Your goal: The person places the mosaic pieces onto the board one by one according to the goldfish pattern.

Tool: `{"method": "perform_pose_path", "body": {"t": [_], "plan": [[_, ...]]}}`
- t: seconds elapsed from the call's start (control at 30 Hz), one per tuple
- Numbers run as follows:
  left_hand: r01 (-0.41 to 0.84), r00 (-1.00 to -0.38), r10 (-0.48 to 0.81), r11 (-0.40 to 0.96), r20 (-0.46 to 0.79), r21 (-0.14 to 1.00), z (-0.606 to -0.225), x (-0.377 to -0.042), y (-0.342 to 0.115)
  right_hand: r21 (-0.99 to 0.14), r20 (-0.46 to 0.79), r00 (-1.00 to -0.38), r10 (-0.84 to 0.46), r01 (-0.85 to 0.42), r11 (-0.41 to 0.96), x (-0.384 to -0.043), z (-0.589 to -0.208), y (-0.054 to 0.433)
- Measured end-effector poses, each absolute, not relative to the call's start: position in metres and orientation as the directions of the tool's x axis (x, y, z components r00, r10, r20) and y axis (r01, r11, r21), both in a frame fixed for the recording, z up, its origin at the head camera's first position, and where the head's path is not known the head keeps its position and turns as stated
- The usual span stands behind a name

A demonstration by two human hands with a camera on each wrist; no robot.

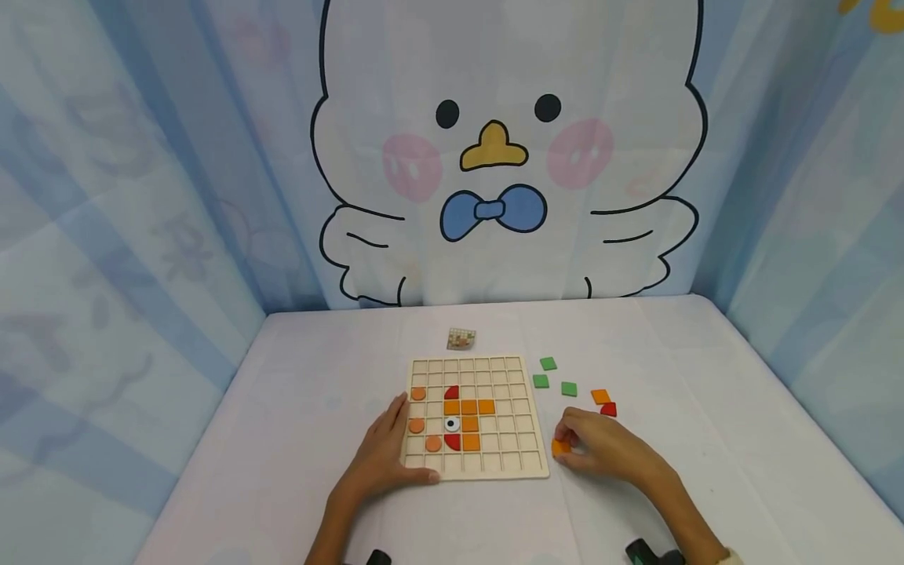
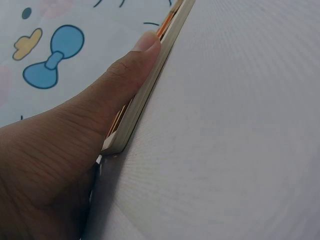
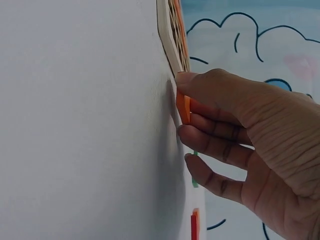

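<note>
A pale wooden grid board (image 1: 504,461) lies on the table. It carries several orange square tiles (image 1: 469,407), three orange discs (image 1: 433,443), two red quarter-round tiles (image 1: 452,442) and a white eye disc (image 1: 452,424). My left hand (image 1: 381,455) rests at the board's near left corner, fingers along the left side. Its thumb (image 2: 130,70) lies straight on the near rim in the left wrist view. Just right of the board, my right hand (image 1: 603,446) pinches an orange square tile (image 3: 183,106) between thumb and fingers. The tile stands tilted near the table.
Three green square tiles (image 1: 569,388) lie right of the board. Beyond my right hand, another orange tile (image 1: 600,396) touches a loose red quarter-round tile (image 1: 609,410). A small patterned card (image 1: 461,339) is behind the board. A printed curtain (image 1: 494,259) hangs along the table's back edge.
</note>
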State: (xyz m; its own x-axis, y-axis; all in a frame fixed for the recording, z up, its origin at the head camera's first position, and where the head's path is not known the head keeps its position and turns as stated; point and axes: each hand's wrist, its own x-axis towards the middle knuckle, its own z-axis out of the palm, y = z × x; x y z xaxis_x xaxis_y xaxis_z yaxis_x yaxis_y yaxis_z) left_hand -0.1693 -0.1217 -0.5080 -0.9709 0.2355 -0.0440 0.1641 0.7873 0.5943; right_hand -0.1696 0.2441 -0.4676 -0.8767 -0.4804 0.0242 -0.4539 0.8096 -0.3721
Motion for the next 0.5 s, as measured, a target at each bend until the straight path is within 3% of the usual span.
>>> {"method": "perform_pose_path", "body": {"t": [0.5], "plan": [[0.177, -0.969, 0.243, 0.797, -0.039, 0.577, -0.508, -0.17, -0.122, -0.318, 0.081, -0.813, -0.577, -0.57, 0.758, -0.187, -0.461, 0.216]]}}
